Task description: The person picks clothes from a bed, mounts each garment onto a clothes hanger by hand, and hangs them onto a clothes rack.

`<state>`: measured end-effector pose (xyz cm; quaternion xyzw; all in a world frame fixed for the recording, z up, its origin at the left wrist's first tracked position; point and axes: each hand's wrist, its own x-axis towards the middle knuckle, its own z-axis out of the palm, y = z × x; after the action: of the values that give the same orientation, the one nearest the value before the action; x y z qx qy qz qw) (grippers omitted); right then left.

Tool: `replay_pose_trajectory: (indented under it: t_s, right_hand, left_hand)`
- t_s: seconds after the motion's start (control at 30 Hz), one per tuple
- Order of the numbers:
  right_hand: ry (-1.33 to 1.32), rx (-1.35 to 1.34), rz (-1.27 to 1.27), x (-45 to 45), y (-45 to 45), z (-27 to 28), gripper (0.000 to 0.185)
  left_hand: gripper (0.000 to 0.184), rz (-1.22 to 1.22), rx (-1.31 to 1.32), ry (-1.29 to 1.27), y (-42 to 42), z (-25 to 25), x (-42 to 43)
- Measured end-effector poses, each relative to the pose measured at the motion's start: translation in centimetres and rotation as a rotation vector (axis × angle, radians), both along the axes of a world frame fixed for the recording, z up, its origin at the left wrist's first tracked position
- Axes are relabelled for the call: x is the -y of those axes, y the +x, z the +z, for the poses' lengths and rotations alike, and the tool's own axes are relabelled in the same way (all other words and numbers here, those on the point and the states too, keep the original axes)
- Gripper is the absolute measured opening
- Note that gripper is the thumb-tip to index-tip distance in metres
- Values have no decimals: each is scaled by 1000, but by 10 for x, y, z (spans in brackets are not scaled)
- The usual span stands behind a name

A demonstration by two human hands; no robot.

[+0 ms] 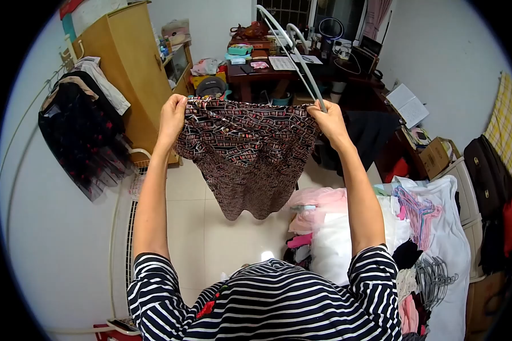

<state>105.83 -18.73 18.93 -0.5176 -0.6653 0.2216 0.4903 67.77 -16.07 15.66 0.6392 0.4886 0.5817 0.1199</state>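
A dark patterned garment (pixel 247 148) with small red and white shapes hangs stretched between my two hands, well above the tiled floor. My left hand (pixel 173 111) is closed on its upper left corner. At the upper right corner my right hand (pixel 327 116) pinches the cloth. A grey-white curved bar (pixel 301 59) rises just behind my right hand; whether the hand touches it I cannot tell.
A bed (pixel 446 227) at the right holds folded clothes, pink hangers (pixel 418 216) and grey hangers (pixel 435 281). Ahead is a cluttered desk (pixel 242 74). Dark clothes (pixel 79 125) hang at the left beside a wooden wardrobe (pixel 131 74). An open box (pixel 438 156) stands at the right.
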Motion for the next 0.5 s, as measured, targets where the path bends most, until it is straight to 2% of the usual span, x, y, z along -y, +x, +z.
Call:
replay_pose_trajectory:
  t_s: [0.1, 0.17, 0.2, 0.27, 0.33, 0.37, 0.43, 0.47, 0.5]
  right_hand:
    - [12, -70, 85, 3, 2, 1, 26]
    - [79, -12, 130, 3, 4, 2, 32]
    - [123, 118, 65, 2, 6, 2, 38]
    - [152, 175, 50, 1, 9, 1, 39]
    - [181, 232, 33, 3, 8, 2, 41]
    - [166, 233, 15, 4, 7, 2, 41]
    - [139, 234, -19, 6, 6, 4, 40]
    - [138, 234, -22, 7, 6, 4, 40]
    - [134, 221, -31, 8, 6, 5, 40]
  left_hand:
    - [20, 64, -22, 70, 6, -6, -2]
    - [19, 48, -20, 83, 8, -5, -3]
    - [17, 75, -49, 76, 10, -3, -1]
    - [16, 100, -78, 68, 13, 3, 5]
    - [20, -78, -79, 62, 14, 8, 9]
    - [20, -83, -79, 61, 13, 10, 11]
    - [33, -90, -317, 54, 16, 13, 17]
    - [49, -157, -354, 21, 11, 10, 13]
    - [55, -173, -416, 51, 11, 11, 16]
